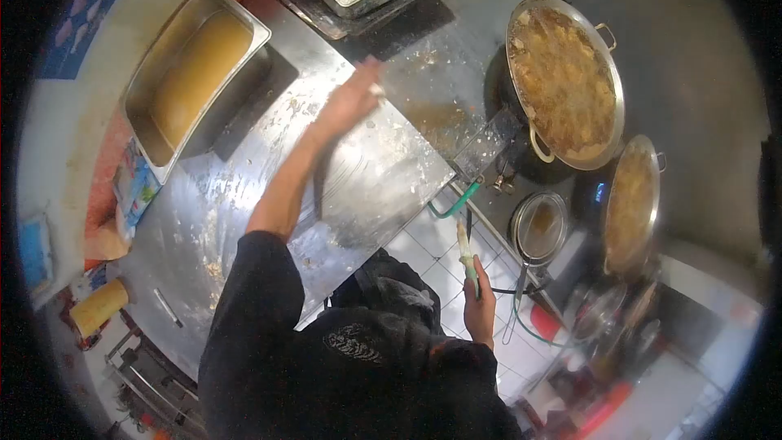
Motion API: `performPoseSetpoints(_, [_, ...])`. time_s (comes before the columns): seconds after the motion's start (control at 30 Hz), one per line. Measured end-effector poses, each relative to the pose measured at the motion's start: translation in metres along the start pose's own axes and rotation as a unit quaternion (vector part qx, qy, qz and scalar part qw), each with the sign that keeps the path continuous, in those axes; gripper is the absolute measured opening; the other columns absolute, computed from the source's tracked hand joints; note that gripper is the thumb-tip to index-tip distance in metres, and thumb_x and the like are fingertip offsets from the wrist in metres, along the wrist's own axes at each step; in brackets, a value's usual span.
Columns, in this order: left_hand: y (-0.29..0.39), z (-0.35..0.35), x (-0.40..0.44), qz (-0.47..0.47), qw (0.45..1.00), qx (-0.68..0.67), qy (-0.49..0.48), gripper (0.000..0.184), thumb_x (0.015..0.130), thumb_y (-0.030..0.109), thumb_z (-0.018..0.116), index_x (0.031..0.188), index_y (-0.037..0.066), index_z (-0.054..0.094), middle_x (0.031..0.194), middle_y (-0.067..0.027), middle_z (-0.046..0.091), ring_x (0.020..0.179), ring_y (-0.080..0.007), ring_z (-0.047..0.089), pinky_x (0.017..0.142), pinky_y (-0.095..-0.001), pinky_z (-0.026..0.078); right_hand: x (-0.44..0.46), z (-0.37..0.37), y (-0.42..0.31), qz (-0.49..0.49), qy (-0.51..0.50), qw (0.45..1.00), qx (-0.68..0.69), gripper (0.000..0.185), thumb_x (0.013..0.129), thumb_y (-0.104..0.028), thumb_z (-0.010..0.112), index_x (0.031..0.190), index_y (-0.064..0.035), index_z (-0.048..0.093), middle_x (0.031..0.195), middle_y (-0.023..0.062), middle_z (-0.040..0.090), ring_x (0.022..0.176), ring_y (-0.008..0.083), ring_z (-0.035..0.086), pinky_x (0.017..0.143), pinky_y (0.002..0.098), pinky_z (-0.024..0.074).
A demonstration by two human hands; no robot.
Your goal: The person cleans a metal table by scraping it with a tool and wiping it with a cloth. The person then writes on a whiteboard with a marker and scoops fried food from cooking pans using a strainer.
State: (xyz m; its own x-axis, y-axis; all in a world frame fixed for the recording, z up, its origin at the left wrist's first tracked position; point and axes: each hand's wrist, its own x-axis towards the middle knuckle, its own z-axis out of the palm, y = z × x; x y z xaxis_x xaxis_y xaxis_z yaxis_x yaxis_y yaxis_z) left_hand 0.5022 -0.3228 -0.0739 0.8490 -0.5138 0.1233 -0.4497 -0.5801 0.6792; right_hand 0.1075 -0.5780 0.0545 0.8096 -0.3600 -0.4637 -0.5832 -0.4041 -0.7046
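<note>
My left hand [352, 102] is stretched over the steel worktable [366, 171], near the seam where the darker metal surface begins. Its fingers are smeared by motion, and a small whitish patch shows at them that I cannot make out. Low on the other side, over the tiled floor, my right hand [481, 308] is closed round a slim tool with a green handle [470, 270]. The tool's pale, crusted-looking end points away from me; its exact kind is unclear. White flour-like dust and crumbs lie scattered across the steel.
A deep steel pan [140, 106] with yellowish liquid stands at the left. Another steel pan [346, 2] sits on a dark tray at the back. Two wide pans of bubbling oil, one larger [617, 106] and one smaller [654, 195], are at the right. A round strainer [521, 232] lies nearby.
</note>
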Motion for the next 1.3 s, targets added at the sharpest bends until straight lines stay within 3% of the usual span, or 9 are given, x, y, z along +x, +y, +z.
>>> performPoseSetpoints(0.2, [0.098, 0.070, -0.136, 0.084, 0.986, -0.035, -0.139, 0.089, 0.082, 0.009, 0.070, 0.157, 0.002, 0.023, 0.163, -0.0174, 0.027, 0.150, -0.0324, 0.028, 0.125, -0.0450, 0.022, 0.021, 0.003, -0.011, -0.034, -0.012, 0.999, 0.035, 0.048, 0.105, -0.020, 0.049, 0.151, -0.0085, 0.043, 0.149, 0.0196, 0.050, 0.137, 0.0300, 0.049, 0.110, 0.0379, 0.0392])
performPoseSetpoints(0.33, [0.133, 0.053, -0.212, 0.065, 0.972, -0.089, -0.210, 0.085, 0.087, 0.012, 0.065, 0.158, 0.002, 0.019, 0.163, -0.0183, 0.025, 0.150, -0.0326, 0.027, 0.125, -0.0458, 0.022, 0.043, 0.023, -0.016, -0.048, -0.012, 0.996, 0.071, 0.050, 0.104, -0.017, 0.054, 0.153, -0.0082, 0.043, 0.144, 0.0084, 0.054, 0.100, 0.0139, 0.055, 0.091, 0.0295, 0.0477])
performPoseSetpoints(0.5, [0.116, 0.003, -0.132, -0.040, 0.998, -0.016, 0.044, 0.079, 0.094, 0.014, 0.060, 0.159, 0.003, 0.015, 0.160, -0.0279, 0.024, 0.148, -0.0416, 0.027, 0.124, -0.0475, 0.022, 0.072, 0.025, -0.065, -0.175, -0.018, 0.983, 0.059, 0.048, 0.107, -0.023, 0.048, 0.152, -0.0063, 0.042, 0.153, 0.0167, 0.046, 0.138, 0.0265, 0.046, 0.109, 0.0368, 0.0404])
performPoseSetpoints(0.63, [0.032, 0.008, -0.012, -0.039, 0.959, 0.069, 0.272, 0.063, 0.098, 0.019, 0.054, 0.152, -0.002, 0.030, 0.154, -0.0324, 0.033, 0.140, -0.0473, 0.037, 0.119, -0.0485, 0.031, 0.070, 0.028, -0.104, -0.164, -0.039, 0.983, 0.066, 0.049, 0.106, -0.021, 0.049, 0.152, -0.0057, 0.042, 0.155, 0.0154, 0.044, 0.141, 0.0261, 0.043, 0.110, 0.0360, 0.0398])
performPoseSetpoints(0.7, [0.019, -0.013, 0.000, -0.244, 0.919, 0.025, 0.308, 0.045, 0.088, 0.004, 0.057, 0.131, -0.009, 0.050, 0.145, -0.0334, 0.044, 0.135, -0.0443, 0.043, 0.115, -0.0484, 0.035, 0.067, 0.033, -0.102, -0.160, -0.048, 0.985, 0.033, 0.050, 0.106, -0.020, 0.049, 0.153, -0.0064, 0.041, 0.155, 0.0151, 0.044, 0.140, 0.0240, 0.044, 0.107, 0.0347, 0.0428])
performPoseSetpoints(0.77, [-0.016, -0.022, -0.021, -0.370, 0.863, 0.022, 0.344, 0.026, 0.086, 0.004, 0.052, 0.107, -0.006, 0.062, 0.109, -0.0316, 0.063, 0.100, -0.0465, 0.060, 0.093, -0.0523, 0.046, 0.071, 0.036, -0.087, -0.159, -0.053, 0.986, -0.017, 0.050, 0.105, -0.021, 0.050, 0.153, -0.0073, 0.041, 0.155, 0.0151, 0.045, 0.138, 0.0224, 0.047, 0.101, 0.0333, 0.0470])
performPoseSetpoints(0.9, [-0.022, -0.022, -0.149, -0.409, 0.802, 0.020, 0.434, 0.055, 0.088, 0.012, 0.052, 0.138, -0.010, 0.048, 0.152, -0.0307, 0.039, 0.145, -0.0440, 0.031, 0.122, -0.0449, 0.021, 0.064, 0.052, -0.093, -0.137, -0.074, 0.988, 0.002, 0.050, 0.105, -0.022, 0.050, 0.152, -0.0068, 0.042, 0.149, 0.0167, 0.052, 0.127, 0.0224, 0.055, 0.100, 0.0320, 0.0462])
performPoseSetpoints(1.0, [-0.018, -0.030, -0.253, -0.446, 0.780, 0.173, 0.403, 0.063, 0.098, 0.013, 0.045, 0.152, -0.011, 0.024, 0.159, -0.0298, 0.026, 0.150, -0.0413, 0.021, 0.125, -0.0437, 0.014, 0.071, 0.065, -0.114, -0.164, -0.115, 0.980, -0.004, 0.051, 0.105, -0.023, 0.050, 0.153, -0.0074, 0.041, 0.148, 0.0189, 0.052, 0.130, 0.0276, 0.054, 0.104, 0.0343, 0.0437])
performPoseSetpoints(1.3, [0.030, -0.076, -0.351, -0.467, 0.747, 0.145, 0.450, 0.065, 0.105, 0.025, 0.041, 0.154, -0.010, 0.019, 0.159, -0.0310, 0.024, 0.151, -0.0438, 0.018, 0.124, -0.0494, 0.012, 0.214, 0.178, -0.174, -0.330, -0.068, 0.929, -0.150, 0.051, 0.100, -0.017, 0.050, 0.150, -0.0063, 0.044, 0.132, 0.0292, 0.058, 0.121, 0.0425, 0.057, 0.100, 0.0460, 0.0457])
